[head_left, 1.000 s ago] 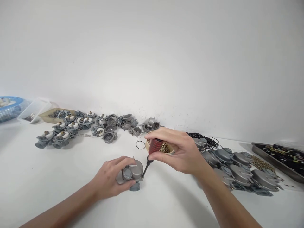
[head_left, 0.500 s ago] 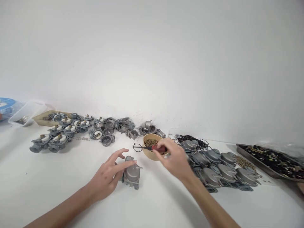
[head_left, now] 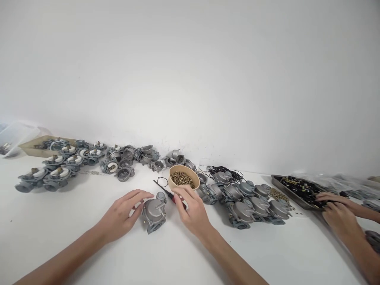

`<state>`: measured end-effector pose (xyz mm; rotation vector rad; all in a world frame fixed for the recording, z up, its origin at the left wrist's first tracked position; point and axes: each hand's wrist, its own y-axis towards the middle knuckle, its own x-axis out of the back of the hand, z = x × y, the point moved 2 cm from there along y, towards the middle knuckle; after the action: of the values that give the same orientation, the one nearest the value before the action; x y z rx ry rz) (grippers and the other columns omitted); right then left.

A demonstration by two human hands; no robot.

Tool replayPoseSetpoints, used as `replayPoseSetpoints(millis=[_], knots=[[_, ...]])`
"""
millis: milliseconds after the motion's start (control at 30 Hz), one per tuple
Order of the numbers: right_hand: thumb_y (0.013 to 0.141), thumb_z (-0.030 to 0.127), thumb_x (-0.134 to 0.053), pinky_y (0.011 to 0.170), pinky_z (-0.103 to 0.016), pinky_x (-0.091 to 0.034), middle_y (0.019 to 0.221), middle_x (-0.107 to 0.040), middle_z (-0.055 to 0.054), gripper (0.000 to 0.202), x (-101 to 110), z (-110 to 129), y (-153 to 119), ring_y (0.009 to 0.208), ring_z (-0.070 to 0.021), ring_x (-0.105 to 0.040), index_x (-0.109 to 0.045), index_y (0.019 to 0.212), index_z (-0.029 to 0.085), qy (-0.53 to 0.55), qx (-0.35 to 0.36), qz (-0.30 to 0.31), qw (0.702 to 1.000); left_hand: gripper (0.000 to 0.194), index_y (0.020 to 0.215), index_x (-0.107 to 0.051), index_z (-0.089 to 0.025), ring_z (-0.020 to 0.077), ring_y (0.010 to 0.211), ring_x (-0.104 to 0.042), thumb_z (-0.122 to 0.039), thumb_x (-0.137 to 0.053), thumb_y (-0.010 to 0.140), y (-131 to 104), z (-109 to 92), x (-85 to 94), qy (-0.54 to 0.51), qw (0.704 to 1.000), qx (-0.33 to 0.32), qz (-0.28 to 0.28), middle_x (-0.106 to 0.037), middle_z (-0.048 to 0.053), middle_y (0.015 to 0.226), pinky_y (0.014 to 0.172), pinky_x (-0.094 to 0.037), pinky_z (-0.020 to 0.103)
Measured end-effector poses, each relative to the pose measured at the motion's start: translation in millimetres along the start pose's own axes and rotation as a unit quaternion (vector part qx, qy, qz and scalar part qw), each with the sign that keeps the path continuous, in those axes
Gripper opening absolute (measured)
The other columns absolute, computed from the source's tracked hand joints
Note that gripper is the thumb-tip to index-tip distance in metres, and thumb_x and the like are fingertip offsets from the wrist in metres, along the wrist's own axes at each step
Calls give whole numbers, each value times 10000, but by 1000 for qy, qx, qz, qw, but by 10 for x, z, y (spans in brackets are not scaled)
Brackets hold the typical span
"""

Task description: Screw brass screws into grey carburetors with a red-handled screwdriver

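A grey metal carburetor (head_left: 154, 211) sits bowl side up on the white table in front of me. My left hand (head_left: 123, 213) is at its left, thumb and fingers apart, fingertips close to its upper edge; I cannot tell whether they touch. A screwdriver (head_left: 166, 192) with a dark shaft and red handle lies slanted just beyond the carburetor. Over the handle is my right hand (head_left: 191, 208), its thumb and fingers apart with red showing in the gap. A black rubber ring (head_left: 162, 182) lies by the shaft tip. Just beyond my right fingers stands a tan tub (head_left: 173, 171) of small brass-coloured screws (head_left: 182, 179).
Open carburetors (head_left: 59, 172) with white floats stand left; loose bowls (head_left: 124, 173) lie near the wall. Closed carburetors (head_left: 242, 211), black rings (head_left: 231, 174) and loose screws (head_left: 279, 194) are right. Another person's hands (head_left: 340, 211) reach into a dark tray (head_left: 276, 184).
My right hand has brought the screwdriver down and nearer, onto the table. The carburetor has turned, and my left index finger has come off its top. Another person's hands show at right.
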<state>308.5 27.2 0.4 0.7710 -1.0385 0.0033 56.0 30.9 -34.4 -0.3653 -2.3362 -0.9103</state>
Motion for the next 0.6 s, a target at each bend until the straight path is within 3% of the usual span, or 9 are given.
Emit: replayPoseSetpoints(millis=[67,133,233,367,500,600], knots=[[1042,342,-446,934,-365,-579,1350,-591,-129,344,-18,215,-49,1144,-233,-660,-568,1351,253,23,-4,-5,1000,335,1304,-594,-324,191,994,-694,-232,-412,1039,25,145,40,41,998,10,-36,-696,25,1232,812,-597,292],[956,484,-593,979,-462,-581,1515,-470,-145,577,-99,417,-96,1268,-318,-609,-459,1486,300,20,-20,28,999,311,1275,-614,-304,228,1070,-682,-281,-424,1031,57,360,120,118,989,35,-86,-690,47,1253,880,-590,344],[798,571,-751,932,-582,-588,1582,-395,-170,858,-272,599,-125,1245,-413,-617,-391,1539,334,-24,-68,86,994,366,1309,-625,-273,317,1281,-579,-363,-423,1017,93,704,271,229,962,95,-116,-622,97,1378,925,-574,419],[766,350,-754,841,-483,-630,1493,-486,-160,630,-354,644,-112,1028,-314,-712,-564,1363,286,-7,-92,86,992,401,1310,-657,-241,353,1234,-599,-399,-472,991,87,944,377,255,951,141,-107,-607,134,1392,827,-593,408],[696,240,-769,898,-420,-627,1447,-541,-137,563,-109,622,-245,1043,-289,-720,-642,1243,276,56,-79,56,994,350,1276,-679,-290,307,1228,-615,-394,-495,997,81,889,392,267,946,161,-92,-619,89,1394,800,-590,333],[735,234,-754,967,-428,-611,1476,-531,-136,569,298,510,-519,1159,-304,-693,-626,1287,287,65,-93,-12,993,364,1295,-664,-261,329,1250,-595,-391,-472,1015,102,755,558,278,940,170,-100,-601,116,1415,895,-579,409]])
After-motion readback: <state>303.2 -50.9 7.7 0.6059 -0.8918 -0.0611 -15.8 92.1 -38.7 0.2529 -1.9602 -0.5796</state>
